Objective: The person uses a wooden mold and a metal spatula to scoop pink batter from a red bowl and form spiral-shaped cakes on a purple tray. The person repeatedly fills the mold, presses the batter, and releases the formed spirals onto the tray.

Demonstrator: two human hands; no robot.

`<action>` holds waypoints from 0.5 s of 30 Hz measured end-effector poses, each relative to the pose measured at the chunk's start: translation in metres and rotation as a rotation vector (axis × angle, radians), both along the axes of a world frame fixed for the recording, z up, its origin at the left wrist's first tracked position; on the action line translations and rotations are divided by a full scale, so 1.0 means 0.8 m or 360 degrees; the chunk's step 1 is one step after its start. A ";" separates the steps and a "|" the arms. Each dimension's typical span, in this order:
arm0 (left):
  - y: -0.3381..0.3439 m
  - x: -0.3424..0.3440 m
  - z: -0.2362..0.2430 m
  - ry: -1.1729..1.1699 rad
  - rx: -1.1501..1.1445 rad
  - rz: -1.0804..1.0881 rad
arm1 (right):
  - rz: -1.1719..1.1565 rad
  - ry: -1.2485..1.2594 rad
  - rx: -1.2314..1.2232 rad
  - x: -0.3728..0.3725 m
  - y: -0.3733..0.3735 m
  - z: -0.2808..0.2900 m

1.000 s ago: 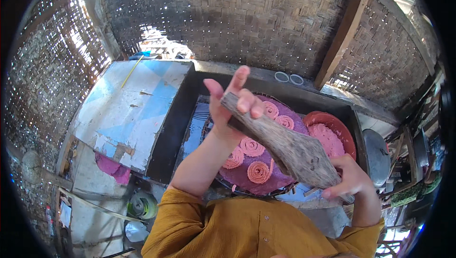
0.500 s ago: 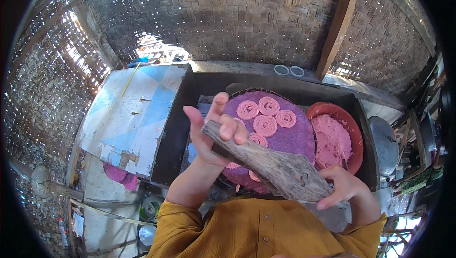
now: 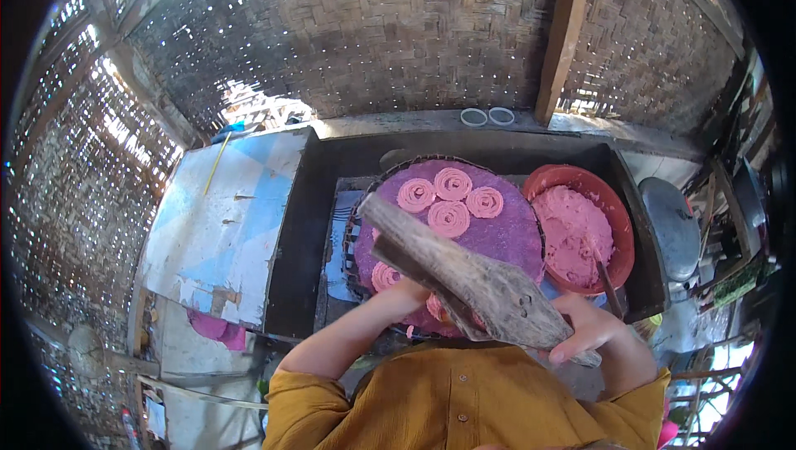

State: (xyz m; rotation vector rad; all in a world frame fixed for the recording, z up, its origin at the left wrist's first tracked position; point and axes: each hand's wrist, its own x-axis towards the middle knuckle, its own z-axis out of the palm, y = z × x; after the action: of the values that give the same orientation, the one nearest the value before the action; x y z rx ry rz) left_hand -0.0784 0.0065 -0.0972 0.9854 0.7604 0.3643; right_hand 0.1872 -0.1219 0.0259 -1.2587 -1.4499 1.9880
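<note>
A brown woven wall [image 3: 414, 36] spans the top; lower centre, the right hand [image 3: 597, 330] clamps a weathered grey wooden block [image 3: 493, 286] (left hand [image 3: 410, 293] half hidden behind it, grip I cannot tell)

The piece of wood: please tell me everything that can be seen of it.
The piece of wood looks grey-brown and weathered, with grain lines and dark marks on its wide part. Its narrow end points to the upper left; it broadens toward the lower right, then tapers. A darker part shows along its lower side. It slants in front of the round purple tray, hiding part. The right hand holds its lower-right end; the left hand goes behind it, contact hidden.
</note>
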 end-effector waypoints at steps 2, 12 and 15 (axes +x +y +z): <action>-0.026 -0.007 0.026 0.0355 0.0365 -0.0220 | 0.0084 -0.0128 0.0017 0.009 -0.004 -0.007; -0.036 0.039 0.080 0.0444 0.0577 -0.0523 | -0.0272 -0.0109 0.0220 0.029 -0.022 -0.022; -0.014 0.046 -0.028 0.0070 0.0951 -0.0523 | -0.0500 0.0034 0.0181 0.030 -0.025 -0.021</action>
State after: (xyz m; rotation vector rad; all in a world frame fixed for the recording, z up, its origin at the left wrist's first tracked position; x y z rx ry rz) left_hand -0.0412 -0.0047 -0.1199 1.6598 0.5187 0.2862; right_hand 0.2109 -0.1422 0.0094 -1.3195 -1.2473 1.6846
